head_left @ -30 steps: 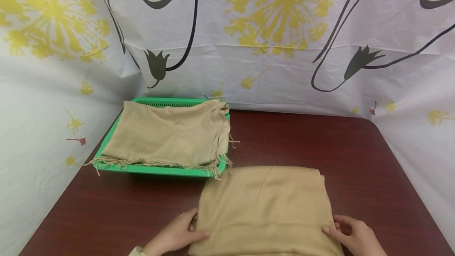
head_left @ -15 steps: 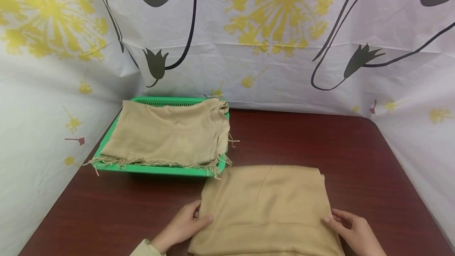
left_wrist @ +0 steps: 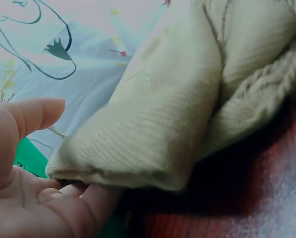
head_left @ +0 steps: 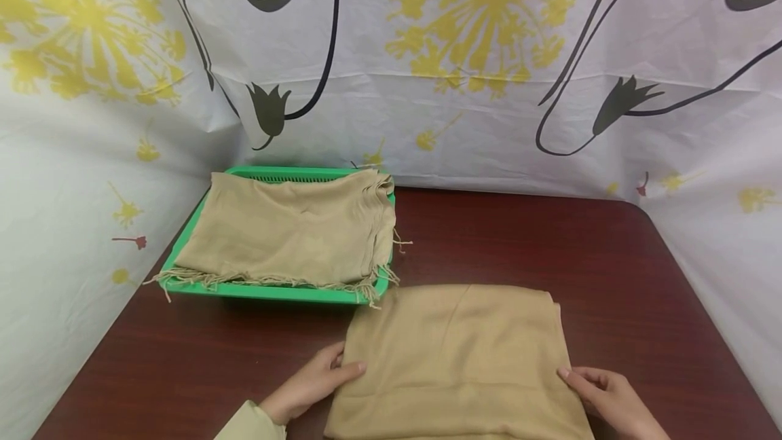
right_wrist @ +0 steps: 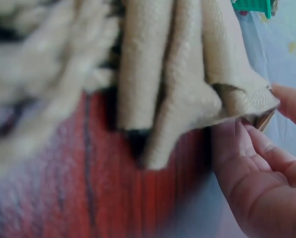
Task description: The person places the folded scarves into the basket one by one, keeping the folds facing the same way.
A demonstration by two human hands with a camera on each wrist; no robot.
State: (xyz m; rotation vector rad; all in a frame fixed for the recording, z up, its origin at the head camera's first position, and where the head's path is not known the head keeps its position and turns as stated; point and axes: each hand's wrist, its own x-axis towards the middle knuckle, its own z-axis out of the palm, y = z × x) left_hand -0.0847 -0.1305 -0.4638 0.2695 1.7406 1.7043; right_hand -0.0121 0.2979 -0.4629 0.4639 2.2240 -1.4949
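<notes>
A folded beige scarf (head_left: 455, 352) lies on the table, its lower end cut off by the head view's bottom edge. My left hand (head_left: 314, 379) is at its left edge. In the left wrist view, the fingers (left_wrist: 95, 203) reach under the folded layers while the thumb stands apart above them. On the opposite side, my right hand (head_left: 611, 396) pinches the edge between thumb and fingers; the right wrist view shows a fabric corner (right_wrist: 262, 101) in that pinch. Twisted fringe (left_wrist: 266, 84) hangs at the scarf's near end.
A green plastic basket (head_left: 269, 292) stands at the back left, holding folded beige fringed scarves (head_left: 287, 229). Its fringe strands hang over the rim, close to the scarf's far left corner. Dark red table (head_left: 519, 243) surface shows around; patterned white curtain (head_left: 379, 39) encloses the back and sides.
My left hand has slid away from me along the scarf's left edge. The right hand has shifted slightly, its thumb now at the edge. The scarf stays nearly in place.
</notes>
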